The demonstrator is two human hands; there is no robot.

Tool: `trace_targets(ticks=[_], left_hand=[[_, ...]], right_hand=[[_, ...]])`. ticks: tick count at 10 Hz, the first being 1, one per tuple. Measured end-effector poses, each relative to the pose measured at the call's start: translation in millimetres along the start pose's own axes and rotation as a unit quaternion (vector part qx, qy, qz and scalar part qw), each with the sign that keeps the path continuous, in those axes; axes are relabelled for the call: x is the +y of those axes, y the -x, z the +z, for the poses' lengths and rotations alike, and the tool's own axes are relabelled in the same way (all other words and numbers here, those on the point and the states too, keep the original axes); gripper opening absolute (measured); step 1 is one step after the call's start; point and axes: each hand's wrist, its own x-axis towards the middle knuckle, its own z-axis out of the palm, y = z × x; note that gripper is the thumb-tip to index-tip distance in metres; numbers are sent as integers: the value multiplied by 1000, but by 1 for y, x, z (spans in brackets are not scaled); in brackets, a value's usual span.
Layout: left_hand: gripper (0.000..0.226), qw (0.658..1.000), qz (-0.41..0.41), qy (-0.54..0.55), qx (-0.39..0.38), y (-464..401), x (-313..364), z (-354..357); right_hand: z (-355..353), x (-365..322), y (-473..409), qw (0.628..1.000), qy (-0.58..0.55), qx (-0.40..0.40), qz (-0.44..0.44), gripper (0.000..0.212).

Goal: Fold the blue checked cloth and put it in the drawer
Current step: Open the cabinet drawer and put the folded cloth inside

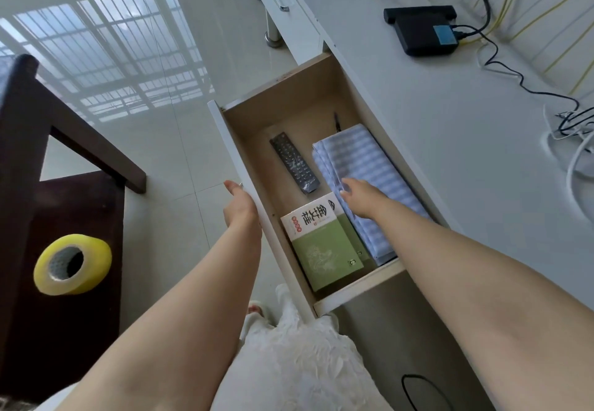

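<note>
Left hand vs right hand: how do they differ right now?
The left hand grips the front panel of the drawer from outside; the right hand reaches inside, resting on the folded blue checked cloth. The left hand's fingers curl out of sight over the panel; the right hand lies flatter. Both are bare.

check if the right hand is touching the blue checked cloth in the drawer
Touching. The head view shows the right hand lying on the folded blue checked cloth, no gap visible.
</note>
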Motion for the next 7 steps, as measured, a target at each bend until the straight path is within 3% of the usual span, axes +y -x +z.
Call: trace_targets(ticks=[1, 2, 3, 4, 5, 7], left_hand=[[76, 1000, 1, -18, 24, 5, 3, 1], [71, 998, 22, -24, 48, 13, 7, 1], [70, 996, 59, -17, 58, 26, 11, 6], [71, 995, 88, -4, 39, 38, 20, 19], [77, 996, 87, -7, -5, 51, 32, 35], [68, 990, 135, -35, -39, 76, 19, 71]], right_hand=[[-20, -7, 17, 994, 78, 50, -58, 37], [-52, -10, 44, 943, 31, 283, -175, 31], [-87, 15, 58, 882, 12, 427, -197, 29], [-98, 56, 50, 946, 17, 313, -84, 42], [-88, 71, 45, 960, -19, 272, -65, 43], [-83, 65, 45, 944, -40, 321, -69, 40]])
